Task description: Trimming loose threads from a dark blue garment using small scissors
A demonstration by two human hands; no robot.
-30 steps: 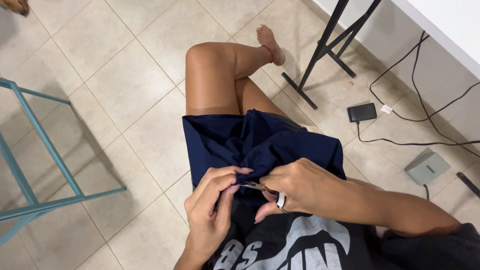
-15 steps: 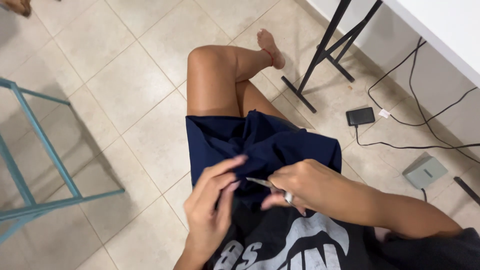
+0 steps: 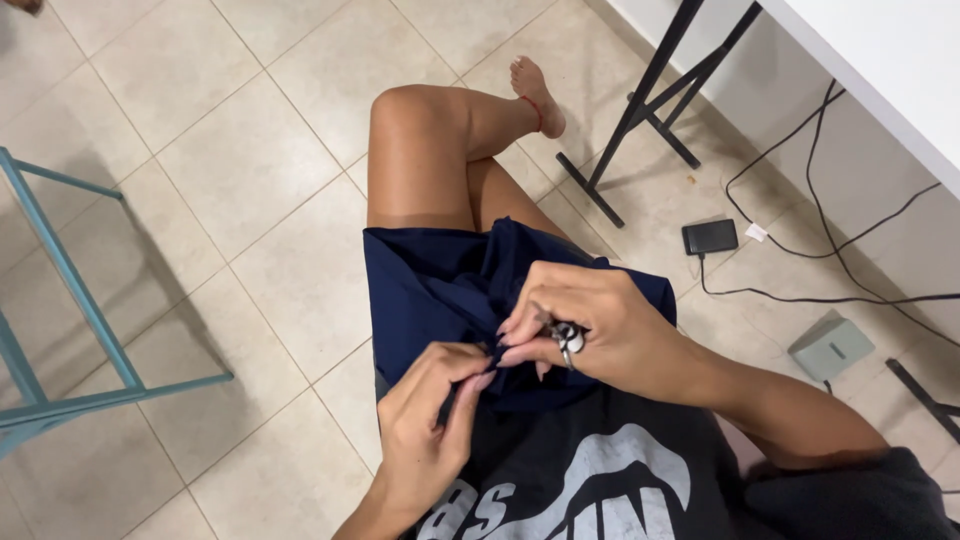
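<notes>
A navy blue cloth (image 3: 430, 290) lies bunched over my lap, covering my thigh just below the bent knee. My left hand (image 3: 425, 430) pinches a fold of this cloth between thumb and fingertips. My right hand (image 3: 600, 325) is curled over the cloth from the right. Its fingertips meet those of the left hand. A small silvery metal tool (image 3: 566, 335) shows between the right hand's fingers; I cannot tell what kind it is. My black shirt with a pale print (image 3: 580, 490) is below the hands.
A teal metal frame (image 3: 60, 270) stands on the tiled floor at left. At right, black desk legs (image 3: 640, 100) rise to a white desktop (image 3: 880, 70). A small black box (image 3: 710, 237), cables and a grey-green box (image 3: 830, 347) lie on the floor.
My right hand has moved up and left over the cloth, and its fingers now curl down onto the fold. The left hand's fingers have closed from spread to a pinch.
</notes>
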